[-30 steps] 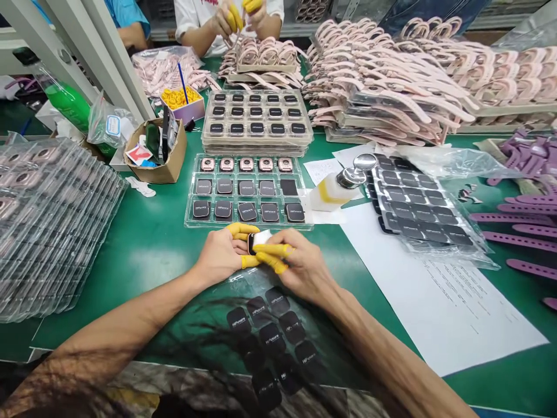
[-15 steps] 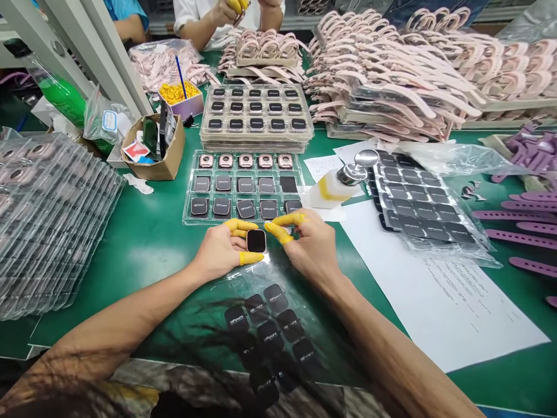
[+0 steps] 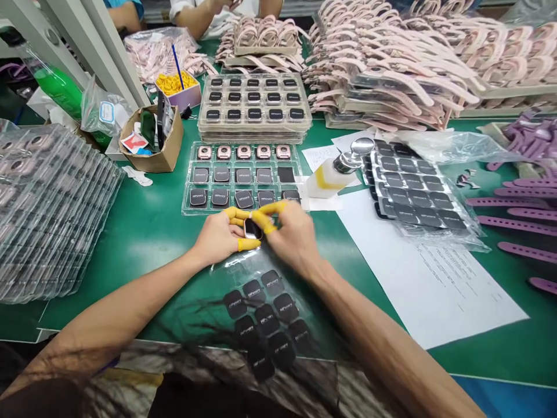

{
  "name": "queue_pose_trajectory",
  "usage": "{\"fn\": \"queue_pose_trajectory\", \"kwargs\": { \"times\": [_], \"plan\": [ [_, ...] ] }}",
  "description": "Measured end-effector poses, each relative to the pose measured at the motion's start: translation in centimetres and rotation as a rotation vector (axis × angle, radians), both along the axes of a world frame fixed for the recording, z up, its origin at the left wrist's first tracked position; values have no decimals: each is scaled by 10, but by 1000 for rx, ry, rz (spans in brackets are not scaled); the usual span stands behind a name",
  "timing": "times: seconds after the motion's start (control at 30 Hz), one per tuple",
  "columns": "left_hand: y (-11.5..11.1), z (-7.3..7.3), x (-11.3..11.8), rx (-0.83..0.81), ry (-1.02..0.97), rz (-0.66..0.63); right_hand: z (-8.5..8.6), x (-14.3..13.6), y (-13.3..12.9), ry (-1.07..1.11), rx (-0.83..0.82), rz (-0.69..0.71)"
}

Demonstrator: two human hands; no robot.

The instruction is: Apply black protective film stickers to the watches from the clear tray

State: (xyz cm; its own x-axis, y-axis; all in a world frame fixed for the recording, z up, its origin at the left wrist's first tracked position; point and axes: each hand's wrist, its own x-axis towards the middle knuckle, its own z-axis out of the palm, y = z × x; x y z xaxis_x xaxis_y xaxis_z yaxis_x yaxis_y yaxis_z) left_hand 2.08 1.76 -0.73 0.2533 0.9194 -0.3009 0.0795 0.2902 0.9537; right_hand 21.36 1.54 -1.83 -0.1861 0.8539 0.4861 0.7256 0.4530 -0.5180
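My left hand [image 3: 221,237], in yellow finger cots, holds a small square watch face [image 3: 253,229] with a dark screen by its edges. At the watch's upper right edge are the bent, yellow-capped fingers of my right hand [image 3: 289,229]; whatever they pinch is too small to make out. Just beyond both hands lies a clear tray [image 3: 186,188] with a row of pink-rimmed watch faces and rows of black-covered ones. Below the hands, a clear sheet carries several black square films [image 3: 267,319] with white lettering.
A pump bottle [image 3: 324,179] stands right of the tray, beside white paper [image 3: 391,261] and black film sheets [image 3: 413,186]. Stacked trays [image 3: 52,215] rise at left, near a cardboard box [image 3: 163,154]. Pink straps [image 3: 383,64] and a person's arms [image 3: 195,17] are behind.
My right hand has moved left onto the watch face, which is now tilted in my left hand. The whole view has shifted slightly, and the person's hands at the back are now mostly cut off.
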Motion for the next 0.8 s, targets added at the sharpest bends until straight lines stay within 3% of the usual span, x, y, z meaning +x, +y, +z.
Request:
{"fn": "queue_pose_trajectory", "kwargs": {
  "times": [0.07,0.1,0.2,0.27,0.37,0.5,0.63,0.73,0.8],
  "plan": [
    [1,0,-2,-14,-27,-27,6,15,-7,-83,6,-116],
    [2,0,-4,-25,-49,-46,9,24,-14,-103,12,-94],
    [1,2,-6,-39,-100,-84,13,49,-41,-164,-153,317],
    [1,2,-6,-30,-111,-99,11,58,-54,-199,-276,491],
    [1,1,-5,-20,-125,-106,3,58,-56,-184,-308,456],
    [2,0,-6,-21,-143,-105,-3,44,-39,-98,-351,433],
    [1,1,-7,-12,-105,-122,-3,39,-36,74,-247,405],
    [-1,2,-7,-15,-87,-132,10,49,-45,177,-140,420],
    [-2,2,-7,-13,-71,-137,27,59,-50,290,-183,423]
  ]
}}
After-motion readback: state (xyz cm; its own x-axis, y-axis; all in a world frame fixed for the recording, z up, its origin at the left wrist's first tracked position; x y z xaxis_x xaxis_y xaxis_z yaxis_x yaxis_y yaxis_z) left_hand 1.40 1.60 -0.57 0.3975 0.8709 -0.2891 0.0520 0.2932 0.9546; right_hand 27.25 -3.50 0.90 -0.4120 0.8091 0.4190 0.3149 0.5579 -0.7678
